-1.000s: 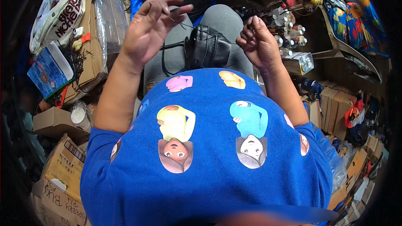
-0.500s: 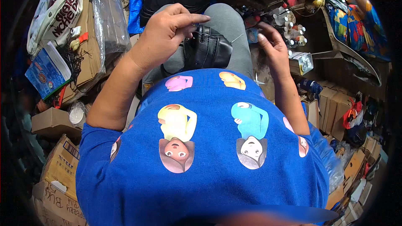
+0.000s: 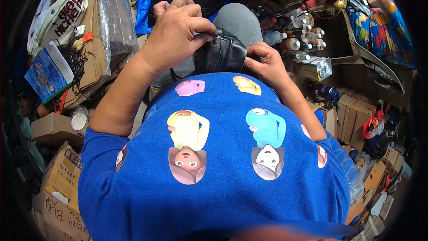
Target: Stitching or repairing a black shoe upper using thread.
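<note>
A black leather shoe with stitched seams and metal eyelets lies across my lap, part of it hidden behind my hands and shirt. At its upper left edge my left hand is closed, thumb and forefinger pinched together beside the eyelets. What that pinch holds is too small to make out. On the shoe's right side my right hand grips the edge between thumb and fingers. Close to the right fingertips a thin pale sliver, like a needle, shows faintly.
Several bottles stand to the right of my knee. A blue sheet with black items lies ahead. On the left are cardboard boxes and a blue booklet. Brown cartons sit at the right.
My right hand has come in from the right and now grips the shoe's side. My left hand has shifted slightly, its forefinger no longer stretched out. The thin needle-like sliver shows less clearly.
</note>
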`<action>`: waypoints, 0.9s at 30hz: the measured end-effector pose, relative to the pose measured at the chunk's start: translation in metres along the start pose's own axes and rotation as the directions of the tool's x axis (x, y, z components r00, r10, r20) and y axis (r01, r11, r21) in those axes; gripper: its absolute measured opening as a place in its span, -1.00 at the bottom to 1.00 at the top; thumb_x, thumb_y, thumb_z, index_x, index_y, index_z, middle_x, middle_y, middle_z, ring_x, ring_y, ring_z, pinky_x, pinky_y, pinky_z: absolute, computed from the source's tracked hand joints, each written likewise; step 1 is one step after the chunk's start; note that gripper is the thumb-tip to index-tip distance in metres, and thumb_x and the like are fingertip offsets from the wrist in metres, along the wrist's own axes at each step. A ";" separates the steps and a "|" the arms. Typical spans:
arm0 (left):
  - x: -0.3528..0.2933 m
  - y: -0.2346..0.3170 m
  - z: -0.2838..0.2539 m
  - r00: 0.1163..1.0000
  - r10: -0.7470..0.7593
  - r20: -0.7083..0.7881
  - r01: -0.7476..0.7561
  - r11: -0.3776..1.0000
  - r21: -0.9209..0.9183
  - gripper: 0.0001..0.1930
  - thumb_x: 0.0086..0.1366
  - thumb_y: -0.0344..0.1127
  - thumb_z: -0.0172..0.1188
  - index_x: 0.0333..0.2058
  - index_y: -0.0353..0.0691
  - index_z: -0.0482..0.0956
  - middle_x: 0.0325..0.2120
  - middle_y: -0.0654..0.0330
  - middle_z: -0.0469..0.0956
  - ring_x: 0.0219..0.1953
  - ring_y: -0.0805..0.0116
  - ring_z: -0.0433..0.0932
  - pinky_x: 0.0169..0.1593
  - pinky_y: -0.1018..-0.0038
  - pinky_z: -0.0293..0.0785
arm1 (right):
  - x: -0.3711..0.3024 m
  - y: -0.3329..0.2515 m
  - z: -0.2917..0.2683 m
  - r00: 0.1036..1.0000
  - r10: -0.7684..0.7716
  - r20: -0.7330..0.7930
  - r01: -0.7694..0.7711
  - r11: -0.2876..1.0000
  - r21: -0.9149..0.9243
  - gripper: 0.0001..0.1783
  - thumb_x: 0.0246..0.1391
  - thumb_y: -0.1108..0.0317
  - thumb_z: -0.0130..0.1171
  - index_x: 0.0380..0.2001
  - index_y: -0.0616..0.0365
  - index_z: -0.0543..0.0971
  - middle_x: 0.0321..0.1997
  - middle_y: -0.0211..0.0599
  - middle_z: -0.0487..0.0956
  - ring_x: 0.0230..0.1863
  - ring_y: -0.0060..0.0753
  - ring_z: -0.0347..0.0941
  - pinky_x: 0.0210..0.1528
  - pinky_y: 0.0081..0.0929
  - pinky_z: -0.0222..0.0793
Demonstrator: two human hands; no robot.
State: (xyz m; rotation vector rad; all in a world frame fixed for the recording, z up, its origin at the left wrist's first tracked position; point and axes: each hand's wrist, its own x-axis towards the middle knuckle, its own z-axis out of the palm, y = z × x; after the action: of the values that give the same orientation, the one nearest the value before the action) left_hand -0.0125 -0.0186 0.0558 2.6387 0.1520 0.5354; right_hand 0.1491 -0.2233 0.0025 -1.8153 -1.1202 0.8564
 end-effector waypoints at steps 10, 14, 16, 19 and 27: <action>0.003 0.000 0.004 0.997 0.013 0.078 -0.014 1.000 0.010 -0.86 -0.08 -0.32 0.36 -0.46 0.05 0.67 -0.53 0.37 0.36 -0.24 0.37 0.37 -0.11 0.32 0.06 | 0.002 -0.002 0.002 0.998 -0.067 -0.009 0.068 0.997 0.022 -0.85 -0.17 0.43 0.28 -0.46 0.25 0.59 -0.46 -0.30 0.53 -0.29 -0.39 0.42 -0.19 -0.47 0.31; 0.007 0.001 0.000 0.994 0.074 0.075 -0.078 0.996 0.050 -0.88 -0.09 -0.33 0.34 -0.49 0.05 0.66 -0.52 0.36 0.37 -0.24 0.35 0.36 -0.11 0.32 0.06 | 0.004 -0.003 0.001 0.995 -0.097 -0.022 0.097 0.995 0.000 -0.85 -0.23 0.44 0.28 -0.51 0.23 0.57 -0.48 -0.29 0.52 -0.32 -0.36 0.41 -0.22 -0.45 0.31; 0.009 0.003 -0.003 0.987 0.109 0.117 -0.118 0.990 0.080 -0.92 -0.11 -0.36 0.29 -0.55 -0.01 0.62 -0.52 0.35 0.36 -0.22 0.34 0.37 -0.11 0.31 0.07 | 0.004 -0.004 0.001 0.991 -0.125 -0.055 0.120 0.988 -0.092 -0.85 -0.26 0.43 0.28 -0.54 0.23 0.55 -0.47 -0.27 0.53 -0.31 -0.32 0.42 -0.23 -0.44 0.30; 0.015 0.012 -0.006 0.974 0.178 0.140 -0.203 0.960 0.191 -0.96 -0.12 -0.37 0.22 -0.60 -0.06 0.58 -0.52 0.33 0.37 -0.19 0.35 0.38 -0.07 0.29 0.11 | 0.007 -0.008 0.003 0.971 -0.207 -0.116 0.196 0.976 -0.098 -0.85 -0.28 0.42 0.28 -0.55 0.20 0.55 -0.45 -0.26 0.54 -0.31 -0.26 0.43 -0.21 -0.42 0.30; 0.025 0.004 -0.014 0.934 0.219 0.282 -0.266 0.953 0.142 -0.83 -0.03 -0.41 0.15 -0.43 -0.04 0.67 -0.43 0.30 0.45 -0.17 0.33 0.40 -0.04 0.35 0.18 | 0.012 -0.016 -0.002 0.918 -0.391 -0.070 0.351 0.880 -0.319 -0.72 -0.30 0.37 0.34 -0.38 0.10 0.61 -0.33 -0.29 0.57 -0.22 -0.22 0.44 -0.09 -0.34 0.26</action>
State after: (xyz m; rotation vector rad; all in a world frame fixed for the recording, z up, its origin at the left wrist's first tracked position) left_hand 0.0054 -0.0117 0.0775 2.8939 -0.2238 0.2502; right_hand 0.1497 -0.2088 0.0160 -1.7776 -1.5131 0.3442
